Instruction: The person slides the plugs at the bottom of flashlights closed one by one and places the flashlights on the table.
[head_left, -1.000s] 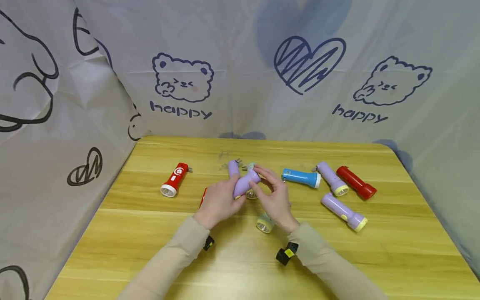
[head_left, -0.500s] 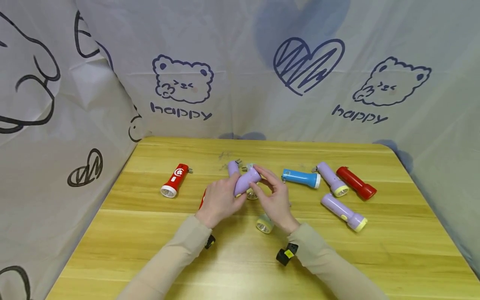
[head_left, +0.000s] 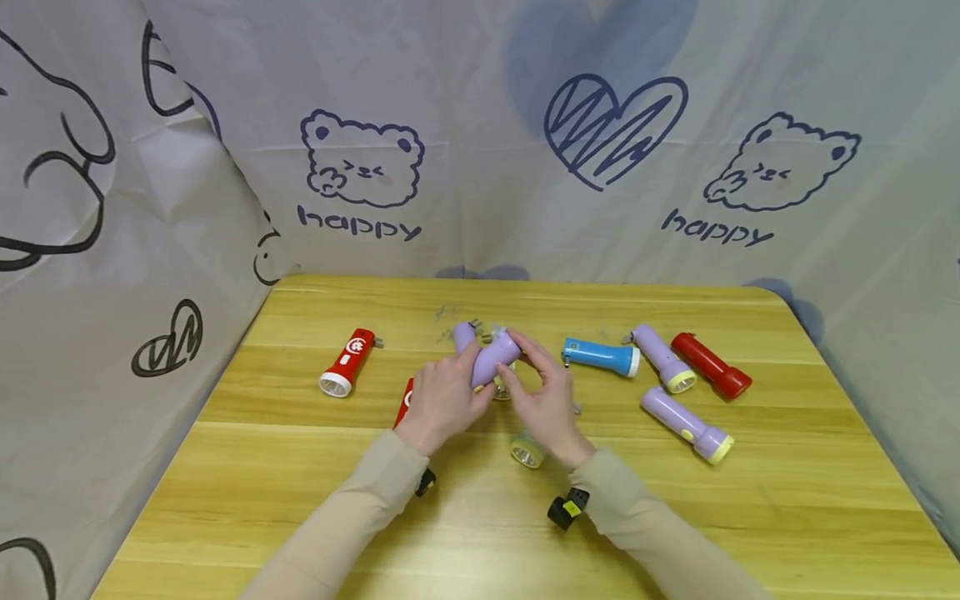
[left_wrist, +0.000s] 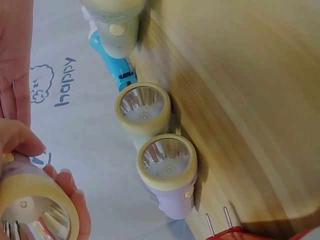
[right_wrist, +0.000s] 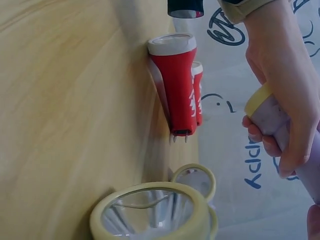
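Observation:
A purple flashlight (head_left: 495,360) with a pale yellow rim is held above the table between both hands. My left hand (head_left: 442,400) grips it near the lamp end, and the left wrist view shows fingers curled about its yellow rim (left_wrist: 70,200). My right hand (head_left: 551,400) pinches the tail end between thumb and fingers. Beneath and behind the hands lie another purple flashlight (head_left: 464,335) with prongs out, a pale green flashlight (left_wrist: 142,107) beside it, and a second pale green one (head_left: 527,450), partly hidden by my right hand. A red flashlight (head_left: 406,400) is mostly covered by my left hand.
A red flashlight with a white rim (head_left: 348,363) lies at left. To the right are a blue flashlight (head_left: 602,356), two purple flashlights (head_left: 660,354) and a plain red flashlight (head_left: 711,365). Printed white cloth (head_left: 480,208) stands behind the wooden table (head_left: 480,542).
Both hands keep their hold on the purple flashlight, which has turned slightly. My left hand has shifted a little to the right, uncovering more of the red flashlight beside it.

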